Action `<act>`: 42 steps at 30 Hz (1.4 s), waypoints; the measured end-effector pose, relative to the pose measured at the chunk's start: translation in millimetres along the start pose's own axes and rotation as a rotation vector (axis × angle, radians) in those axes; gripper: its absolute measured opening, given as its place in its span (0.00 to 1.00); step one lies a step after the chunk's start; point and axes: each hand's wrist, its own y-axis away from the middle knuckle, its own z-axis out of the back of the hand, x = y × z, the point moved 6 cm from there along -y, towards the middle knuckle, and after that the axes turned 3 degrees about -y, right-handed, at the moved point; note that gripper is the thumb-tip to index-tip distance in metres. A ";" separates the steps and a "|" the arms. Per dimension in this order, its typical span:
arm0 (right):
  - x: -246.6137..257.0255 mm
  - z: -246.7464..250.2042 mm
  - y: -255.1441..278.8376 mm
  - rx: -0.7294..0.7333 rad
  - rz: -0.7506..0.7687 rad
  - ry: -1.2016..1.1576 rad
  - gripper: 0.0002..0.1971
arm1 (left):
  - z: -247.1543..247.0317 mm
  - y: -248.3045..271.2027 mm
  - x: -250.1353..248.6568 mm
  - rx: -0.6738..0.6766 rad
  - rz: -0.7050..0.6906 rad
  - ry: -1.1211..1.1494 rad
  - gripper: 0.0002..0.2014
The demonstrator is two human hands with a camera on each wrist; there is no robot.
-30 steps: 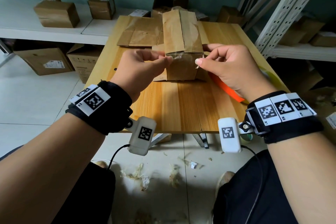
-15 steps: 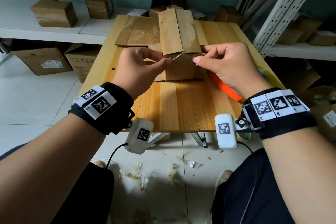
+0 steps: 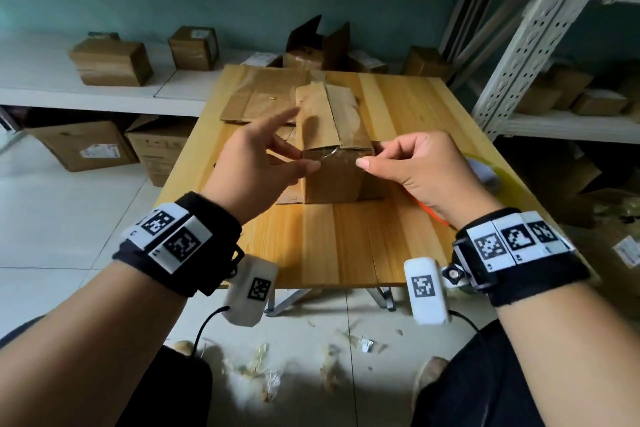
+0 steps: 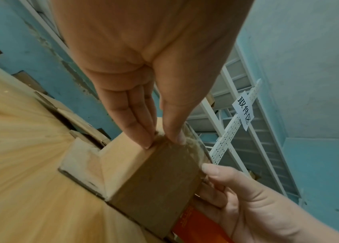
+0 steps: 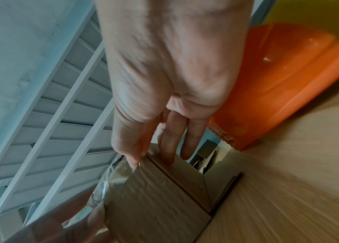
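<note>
Clear tape strip spanning the gap between the two sets of fingertips, along the near top edge of small cardboard box. Long axis of strip left to right, fingertip to fingertip. Long axis of box at right angles to that, running away beyond the fingers. Middle of strip bowed up off the cardboard in a thin glinting arc, ends down at the two near corners.

Left hand: thumb and middle fingers brought together on left end of strip at near left corner, tips meeting on the film in left wrist view. Forefinger straight and free, pointing past the box top. Right hand: thumb and forefinger closed on right end at near right corner, other fingers alongside with tips against the box's right side. Both hands equally near, neither palm on the box.

Strip transparent, glossy, wrinkled, readable mostly by reflections. Box plain brown, flaps folded shut, shiny patches on top, probably more tape. Upright on wooden table, just under and beyond the fingertips.

Judgement: step in hand reads as peeling the strip off the edge. Pull best taken upward and toward the wrists, both ends evenly. Risks: film tearing or folding onto itself, and the unheld box lifting or sliding with the pull.

Outward: orange tool below right palm, just beside box. Yellow-rimmed roll behind right knuckles. Flattened cardboard beyond left forefinger. Scraps on floor back of the wrists.
</note>
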 end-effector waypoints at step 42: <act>36.6 10.0 13.3 0.034 0.198 -0.035 0.15 | 17.9 -2.8 2.8 -0.065 0.315 0.422 0.47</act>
